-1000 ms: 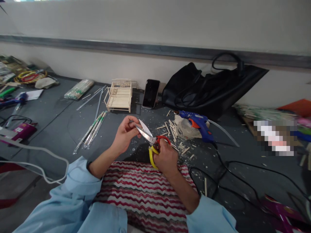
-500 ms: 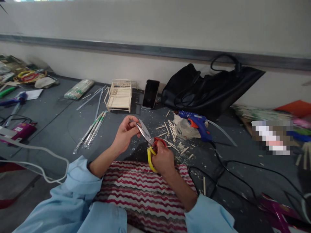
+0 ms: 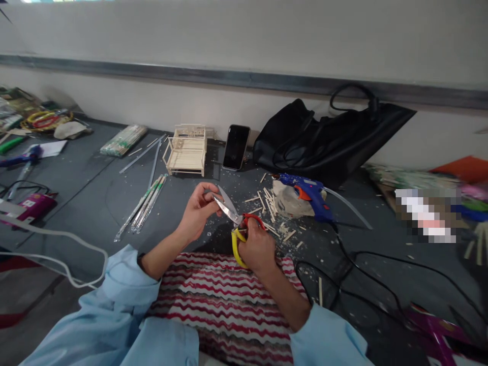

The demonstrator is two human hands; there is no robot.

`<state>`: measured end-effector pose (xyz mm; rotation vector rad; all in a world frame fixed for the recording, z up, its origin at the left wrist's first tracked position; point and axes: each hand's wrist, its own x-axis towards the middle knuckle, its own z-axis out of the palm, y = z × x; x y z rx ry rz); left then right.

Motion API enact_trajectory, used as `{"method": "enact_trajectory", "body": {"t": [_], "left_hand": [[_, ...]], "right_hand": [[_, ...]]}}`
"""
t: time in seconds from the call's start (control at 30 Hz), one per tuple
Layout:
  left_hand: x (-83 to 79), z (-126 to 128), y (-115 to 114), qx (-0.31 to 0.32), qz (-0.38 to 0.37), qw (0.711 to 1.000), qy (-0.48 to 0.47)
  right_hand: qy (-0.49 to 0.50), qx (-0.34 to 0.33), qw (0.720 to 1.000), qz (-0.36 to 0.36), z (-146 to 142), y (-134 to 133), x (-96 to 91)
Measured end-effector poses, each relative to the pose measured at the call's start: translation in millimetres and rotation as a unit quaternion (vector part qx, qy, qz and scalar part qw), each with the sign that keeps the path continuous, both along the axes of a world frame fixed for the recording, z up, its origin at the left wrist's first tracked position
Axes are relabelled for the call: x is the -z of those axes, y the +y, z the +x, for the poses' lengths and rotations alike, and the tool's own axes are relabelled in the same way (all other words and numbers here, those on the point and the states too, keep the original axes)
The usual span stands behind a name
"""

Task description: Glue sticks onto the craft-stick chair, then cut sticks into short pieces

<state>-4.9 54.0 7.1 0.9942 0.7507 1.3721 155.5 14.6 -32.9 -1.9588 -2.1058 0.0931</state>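
Observation:
My right hand [image 3: 258, 246] is closed round the red and yellow handles of a pair of scissors [image 3: 230, 209]. Their metal blades point up and left, a little apart. Right at the blades, my left hand [image 3: 198, 211] is pinched, thumb against fingers; whatever lies in the pinch is too small or hidden to make out. Short pale sticks [image 3: 270, 203] and cut crumbs lie scattered on the dark table to the right of the scissors. Beyond my hands stands a small frame model of pale sticks [image 3: 186, 158], shaped like a bench or bed.
A blue glue gun [image 3: 310, 193] rests on a crumpled pale pad, its black cable [image 3: 366, 254] trailing right. A phone [image 3: 236, 147] leans at the wall beside a black bag [image 3: 316, 142]. Wrapped sticks [image 3: 147, 206] lie left. A striped cloth [image 3: 229, 305] covers my lap.
The scissor blades have spread a little wider, and my right hand has shifted very slightly. My left hand stays pinched in nearly the same place.

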Motion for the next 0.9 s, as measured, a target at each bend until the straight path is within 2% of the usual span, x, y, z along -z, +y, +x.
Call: {"method": "enact_trajectory", "body": {"t": [0.23, 0.43, 0.53, 0.7, 0.9], "left_hand": [[1.4, 0.1, -1.1, 0.012, -0.004, 1.000, -0.017], [1.4, -2.5, 2.4, 0.021, 0.020, 0.999, -0.023], [2.4, -4.9, 5.4, 0.020, 0.041, 0.999, -0.015], [5.7, -7.6, 7.0, 0.038, 0.047, 0.998, -0.012], [8.0, -11.6, 8.7, 0.054, 0.055, 0.997, 0.005]], "right_hand": [[0.018, 0.002, 1.000, 0.003, -1.6, -0.6, 7.4], [0.175, 0.014, 0.984, 0.037, 8.2, 4.5, 9.2], [0.209, 0.006, 0.977, 0.030, 10.8, 5.8, 8.5], [0.115, -0.018, 0.993, -0.002, 5.3, 2.4, 5.1], [0.033, -0.015, 0.999, 0.011, 1.6, 1.0, -0.4]]}}
